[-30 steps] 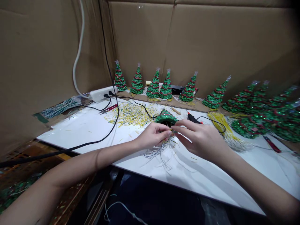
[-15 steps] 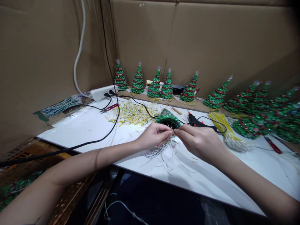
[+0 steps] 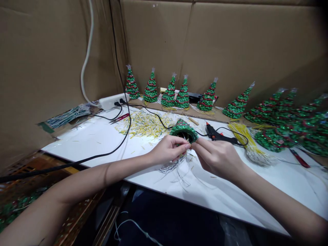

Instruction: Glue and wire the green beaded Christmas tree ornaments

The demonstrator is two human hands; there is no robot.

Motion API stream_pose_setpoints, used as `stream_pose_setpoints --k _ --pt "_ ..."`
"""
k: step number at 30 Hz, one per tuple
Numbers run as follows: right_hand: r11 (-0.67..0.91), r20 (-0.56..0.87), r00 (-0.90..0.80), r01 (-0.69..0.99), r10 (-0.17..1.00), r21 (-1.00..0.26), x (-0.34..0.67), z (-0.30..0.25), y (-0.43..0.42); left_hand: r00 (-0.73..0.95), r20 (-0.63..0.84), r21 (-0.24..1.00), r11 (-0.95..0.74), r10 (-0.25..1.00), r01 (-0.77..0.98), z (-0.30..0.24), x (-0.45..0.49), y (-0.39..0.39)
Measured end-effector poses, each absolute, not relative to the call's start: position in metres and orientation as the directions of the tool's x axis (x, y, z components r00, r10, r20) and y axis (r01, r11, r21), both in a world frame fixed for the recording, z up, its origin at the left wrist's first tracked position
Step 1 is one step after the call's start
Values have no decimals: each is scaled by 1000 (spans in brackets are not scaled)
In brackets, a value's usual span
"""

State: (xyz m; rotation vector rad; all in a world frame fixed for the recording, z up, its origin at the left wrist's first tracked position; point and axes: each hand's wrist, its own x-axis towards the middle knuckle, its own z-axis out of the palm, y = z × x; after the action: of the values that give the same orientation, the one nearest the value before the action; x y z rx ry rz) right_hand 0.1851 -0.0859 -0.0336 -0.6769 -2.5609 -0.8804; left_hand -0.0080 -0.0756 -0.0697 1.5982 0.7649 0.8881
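Observation:
A small green Christmas tree (image 3: 183,127) lies on its side on the white table, its hollow base facing me. Thin white and yellow wires (image 3: 176,165) trail from that opening onto the tabletop. My left hand (image 3: 172,149) pinches wires just in front of the base, thumb against fingers. Close beside it my right hand (image 3: 217,154) has its fingertips pressed together at the same spot. The tips nearly touch, and the wire ends between them are too small to make out clearly.
Several finished trees (image 3: 209,97) stand along the back. A glue gun (image 3: 220,135) and a yellow wire bundle (image 3: 246,141) lie right. Wire clippings (image 3: 146,123), red-handled snips (image 3: 121,117) and a power strip (image 3: 112,101) are left. A black cable (image 3: 107,154) crosses the table.
My right hand has shifted very slightly to the right, and its fingertips sit a little lower. My left hand stays almost in place. The tree has barely moved.

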Motion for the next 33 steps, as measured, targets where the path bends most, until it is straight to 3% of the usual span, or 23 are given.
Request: stream_pose_setpoints --k 3,6,11,14,17,19,21,24,28,31,33 --pt "730 499 -776 588 386 350 184 -34 -87 501 193 959 -270 844 86 -69 -9 -75" --pt "757 504 -708 635 494 152 183 -34 -88 497 344 862 -478 797 169 -67 -10 -74" --pt "709 404 -588 639 700 -298 182 -30 -91 539 634 471 -829 556 301 -71 -13 -71" --pt "526 217 -509 606 833 -597 182 -28 -92 615 680 216 -911 399 352 -76 -16 -71" --pt "205 -55 -469 485 881 -850 185 -32 -92 705 652 -45 -914 279 403 -77 -18 -71" --pt "-5 -187 -465 364 865 -931 187 -37 -94 759 621 -191 -901 197 390 -75 -20 -71" --pt "-165 -263 -463 242 846 -956 188 -42 -95 800 582 -257 -901 144 349 -73 -21 -70" --pt "-267 -308 -469 153 828 -951 189 -48 -97 812 556 -175 -930 177 323 -71 -21 -69" --pt "-157 -257 -461 245 850 -957 189 -43 -96 721 595 221 -935 355 278 -69 -16 -69" --pt "86 -142 -455 443 879 -892 189 -30 -95 663 543 535 -821 515 200 -65 -14 -66" --pt "399 86 -486 589 870 -703 190 -21 -93 628 457 710 -683 630 170 -63 -15 -62"
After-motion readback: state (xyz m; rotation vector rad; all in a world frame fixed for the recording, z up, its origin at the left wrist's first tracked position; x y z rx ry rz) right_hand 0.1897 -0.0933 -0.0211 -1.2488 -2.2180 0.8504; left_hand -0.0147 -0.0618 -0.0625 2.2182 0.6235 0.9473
